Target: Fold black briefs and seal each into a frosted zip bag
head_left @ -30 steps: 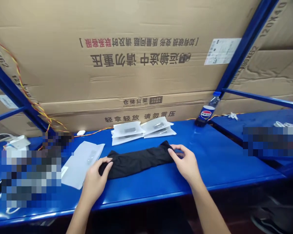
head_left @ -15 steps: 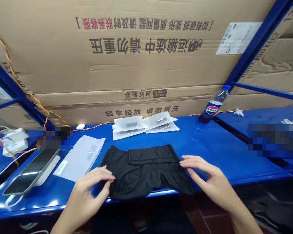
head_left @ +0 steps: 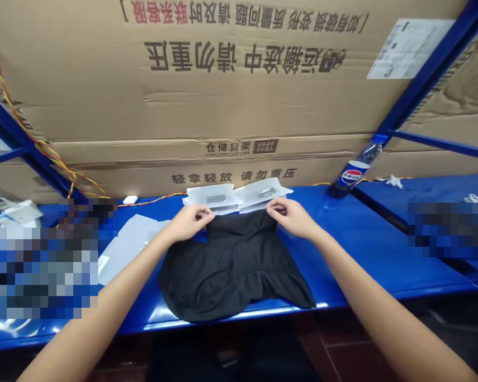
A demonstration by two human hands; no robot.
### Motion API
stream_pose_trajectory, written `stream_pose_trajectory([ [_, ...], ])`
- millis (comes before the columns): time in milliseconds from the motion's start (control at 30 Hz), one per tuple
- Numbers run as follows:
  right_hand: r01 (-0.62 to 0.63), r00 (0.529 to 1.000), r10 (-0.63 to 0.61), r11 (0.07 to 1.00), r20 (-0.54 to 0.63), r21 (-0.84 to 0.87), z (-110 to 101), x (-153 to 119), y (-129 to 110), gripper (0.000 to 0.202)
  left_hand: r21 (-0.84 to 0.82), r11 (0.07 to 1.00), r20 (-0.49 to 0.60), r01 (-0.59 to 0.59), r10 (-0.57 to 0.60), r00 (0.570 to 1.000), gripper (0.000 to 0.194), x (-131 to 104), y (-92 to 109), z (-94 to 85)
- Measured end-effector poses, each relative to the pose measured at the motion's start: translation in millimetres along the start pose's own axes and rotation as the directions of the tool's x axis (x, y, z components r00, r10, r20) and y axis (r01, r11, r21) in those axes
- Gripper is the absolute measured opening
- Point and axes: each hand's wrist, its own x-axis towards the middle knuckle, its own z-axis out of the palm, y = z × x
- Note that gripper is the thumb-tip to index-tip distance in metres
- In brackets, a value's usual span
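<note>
L hand (head_left: 190,222) & R hand (head_left: 293,216) each pinch a far corner of the blk cloth (head_left: 239,265) btwn thumb & fingers; cloth lies creased on blue counter (head_left: 366,260), near edge at counter's front. White pkts (head_left: 215,199) just beyond hands, lge white pouch (head_left: 127,246) past L forearm, cola btl (head_left: 351,175) back R

The hands (head_left: 188,222) (head_left: 297,216) have unfolded the black cloth (head_left: 239,262), perhaps not fully.
</note>
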Motion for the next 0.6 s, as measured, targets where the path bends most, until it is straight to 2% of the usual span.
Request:
stream_pose_trajectory([
  [100, -0.044, 0.999, 0.043, 0.999, 0.021, 0.019, 11.6, 18.8, 18.0, 0.041, -0.086, 0.994, 0.021, 0.073, -0.072, 0.997, 0.052, 15.5, -21.0, 4.8],
  [200, -0.082, 0.996, 0.081, 0.996, 0.027, 0.040, 14.6, 16.1, 33.5, 0.048, -0.159, 0.981, 0.017, 0.113, -0.111, 0.994, 0.056, 17.0, -35.7, 12.1],
  [333, -0.139, 0.990, 0.136, 0.986, 0.039, 0.089, 9.1, 11.9, 42.4, 0.053, -0.205, 0.969, 0.009, 0.138, -0.139, 0.990, 0.057, 16.2, -43.4, 16.6],
  [467, -0.143, 0.990, 0.140, 0.982, 0.033, 0.124, 1.7, 12.7, 34.5, 0.055, -0.190, 0.975, -0.026, 0.114, -0.121, 0.992, 0.054, 16.1, -34.1, 9.9],
  [600, -0.069, 0.998, 0.070, 0.990, -0.002, 0.126, -13.2, -10.2, 13.6, 0.047, -0.121, 0.992, -0.086, 0.039, -0.050, 0.995, 0.037, -7.3, -3.6, -5.3],
])
